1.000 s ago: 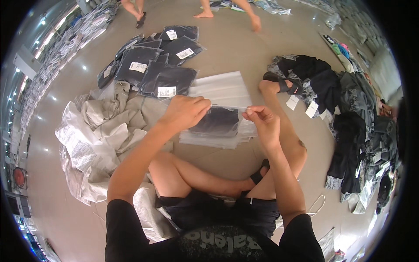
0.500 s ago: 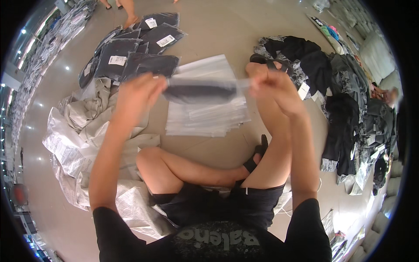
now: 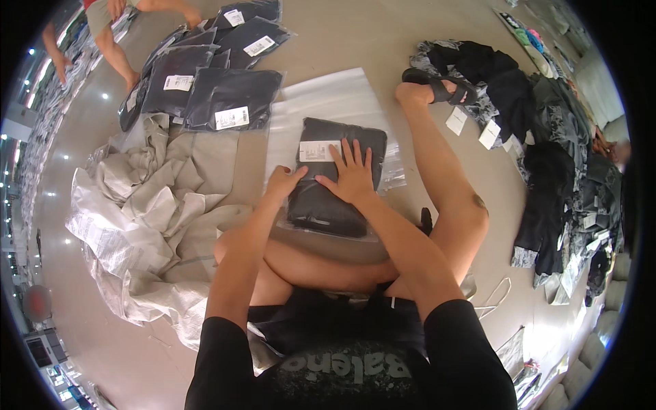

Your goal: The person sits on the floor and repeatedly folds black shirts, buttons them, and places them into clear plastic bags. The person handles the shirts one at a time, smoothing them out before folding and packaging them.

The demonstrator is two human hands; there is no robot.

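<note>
The black, square, folded cloth pack in clear plastic (image 3: 326,205) lies on a pile of flat, see-through plastic bags (image 3: 294,102), its near end poking out over the shiny tan floor (image 3: 389,41). The person's right hand (image 3: 352,171) lies flat on it, fingers spread wide. The left hand (image 3: 284,181) is at its left edge; whether it pinches the plastic, one cannot tell. Plastic on plastic looks slippery, so a hard push could make the pack slide and mess up the pile. Rubbing fingers could bend the white paper label (image 3: 319,151). Pressing unevenly might leave wrinkles or trapped air.
</note>
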